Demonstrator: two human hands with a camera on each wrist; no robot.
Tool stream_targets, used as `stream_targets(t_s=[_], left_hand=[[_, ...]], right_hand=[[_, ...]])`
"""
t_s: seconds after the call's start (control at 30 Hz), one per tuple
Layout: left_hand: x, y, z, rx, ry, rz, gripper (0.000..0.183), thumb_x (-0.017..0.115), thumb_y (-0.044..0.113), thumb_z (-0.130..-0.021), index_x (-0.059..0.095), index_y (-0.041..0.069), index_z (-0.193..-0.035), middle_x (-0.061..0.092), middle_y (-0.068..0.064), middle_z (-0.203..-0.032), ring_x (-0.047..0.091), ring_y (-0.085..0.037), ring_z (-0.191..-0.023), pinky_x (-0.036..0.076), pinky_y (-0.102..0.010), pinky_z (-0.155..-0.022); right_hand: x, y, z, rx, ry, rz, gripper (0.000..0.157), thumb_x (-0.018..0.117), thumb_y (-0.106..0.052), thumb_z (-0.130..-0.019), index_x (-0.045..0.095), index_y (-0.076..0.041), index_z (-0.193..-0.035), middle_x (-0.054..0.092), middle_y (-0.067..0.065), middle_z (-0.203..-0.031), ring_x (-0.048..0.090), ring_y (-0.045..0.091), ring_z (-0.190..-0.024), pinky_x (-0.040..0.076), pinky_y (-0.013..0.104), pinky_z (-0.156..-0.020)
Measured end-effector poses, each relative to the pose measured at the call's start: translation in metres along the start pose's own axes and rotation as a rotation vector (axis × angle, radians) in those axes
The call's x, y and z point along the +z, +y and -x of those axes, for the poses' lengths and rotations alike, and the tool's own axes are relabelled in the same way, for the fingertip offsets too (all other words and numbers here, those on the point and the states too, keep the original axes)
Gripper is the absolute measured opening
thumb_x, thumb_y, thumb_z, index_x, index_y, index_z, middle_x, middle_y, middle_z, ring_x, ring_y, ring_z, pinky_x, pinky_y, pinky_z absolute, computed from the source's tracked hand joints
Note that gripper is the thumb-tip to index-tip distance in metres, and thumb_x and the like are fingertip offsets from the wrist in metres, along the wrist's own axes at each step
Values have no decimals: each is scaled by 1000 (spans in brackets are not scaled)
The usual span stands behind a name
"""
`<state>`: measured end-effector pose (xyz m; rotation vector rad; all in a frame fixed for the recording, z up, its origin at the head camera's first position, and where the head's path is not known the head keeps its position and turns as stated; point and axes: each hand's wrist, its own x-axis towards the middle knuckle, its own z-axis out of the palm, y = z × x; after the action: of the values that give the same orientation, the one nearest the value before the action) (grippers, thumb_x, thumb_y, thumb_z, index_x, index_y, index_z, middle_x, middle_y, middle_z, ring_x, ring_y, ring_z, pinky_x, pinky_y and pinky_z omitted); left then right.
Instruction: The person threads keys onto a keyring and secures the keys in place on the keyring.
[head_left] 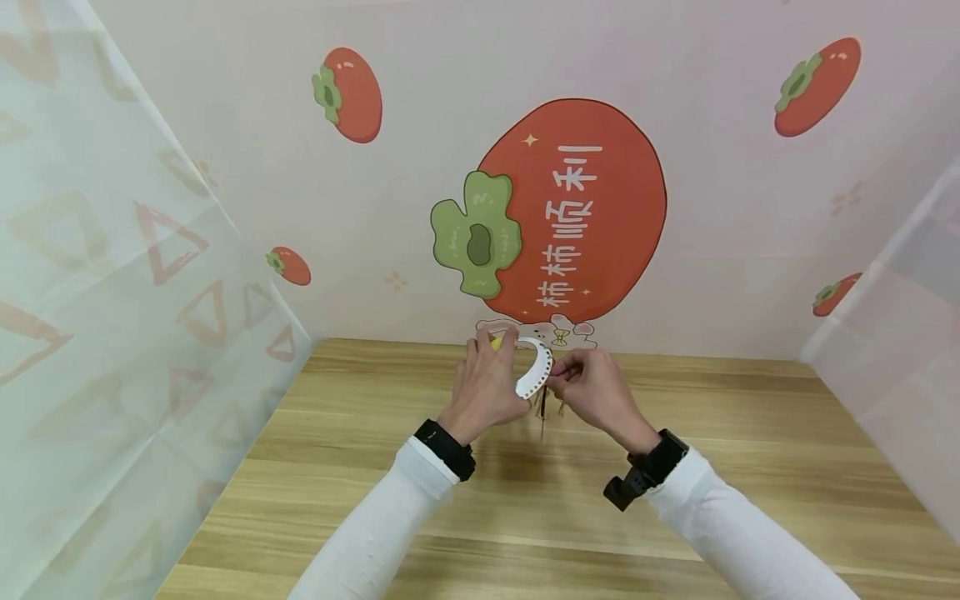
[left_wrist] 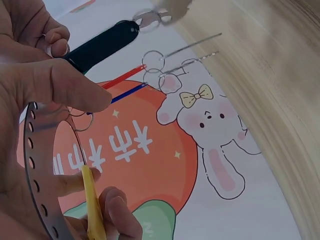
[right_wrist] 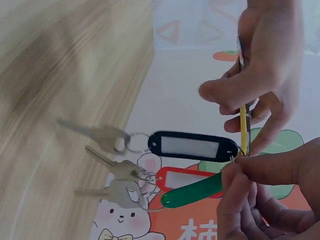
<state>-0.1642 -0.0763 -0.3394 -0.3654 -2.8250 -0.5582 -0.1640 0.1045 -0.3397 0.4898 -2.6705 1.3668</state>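
My left hand (head_left: 489, 379) grips a white crescent-shaped key holder (head_left: 537, 372) with a row of holes along its rim and a yellow part (left_wrist: 93, 202). Beside the rim, my right hand (head_left: 596, 389) pinches the upper end of a green key tag (right_wrist: 192, 191). A black key tag (right_wrist: 192, 146) and a red key tag (right_wrist: 187, 178) hang close by. A blue key tag (left_wrist: 129, 93) shows in the left wrist view. Keys (right_wrist: 122, 195) dangle from the tags on thin rings. The fingertips hide where the pinched ring meets the holder.
Below the hands lies a wood-grain table (head_left: 525, 533). Behind it stands a pale backdrop (head_left: 712, 292) printed with persimmons and a rabbit. Pale sheets (head_left: 150, 292) rise on both sides. A black band is on each wrist.
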Motion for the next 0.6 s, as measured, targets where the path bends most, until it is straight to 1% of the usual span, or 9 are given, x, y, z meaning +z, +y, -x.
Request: stream_targets(t_s=[0.17,0.3,0.47,0.53,0.6], left_hand=[[1,0,0,-31,-6,25,98,89,18,-62,45,9,-149,43,-28,-133,49,-36,-100,51,-46,-69],[1,-1,-1,-54,-12,32,96,88,18,-64,45,11,-150,43,-26,-132,48,-36,-102,50,-46,-71],[0,-1,-4,-76,-7,18,95,87,21,-65,45,14,-149,43,-27,-133,49,-37,-105,50,-43,-67],[-1,-1,-4,-81,-3,15,95,88,22,-64,45,15,-149,44,-26,-133,49,-37,-105,50,-42,-66],[-2,0,-5,-85,0,19,95,88,22,-64,46,14,-149,44,-26,-132,49,-36,-105,50,-42,-66]], right_hand=[[4,2,2,-29,59,15,7,78,-4,-86,71,-1,-86,67,5,-73,64,14,-62,53,30,-58],[6,5,5,-45,89,4,8,78,-6,-87,72,-3,-85,67,4,-74,63,15,-63,51,28,-58],[9,8,12,-66,135,-9,10,79,-11,-88,72,-4,-87,67,3,-75,62,15,-64,50,27,-58],[11,8,16,-55,141,-23,10,79,-11,-88,72,-4,-87,66,3,-75,62,17,-65,49,27,-58],[14,8,19,-24,130,-57,10,78,-11,-89,72,-4,-89,66,3,-75,63,19,-65,49,27,-57]])
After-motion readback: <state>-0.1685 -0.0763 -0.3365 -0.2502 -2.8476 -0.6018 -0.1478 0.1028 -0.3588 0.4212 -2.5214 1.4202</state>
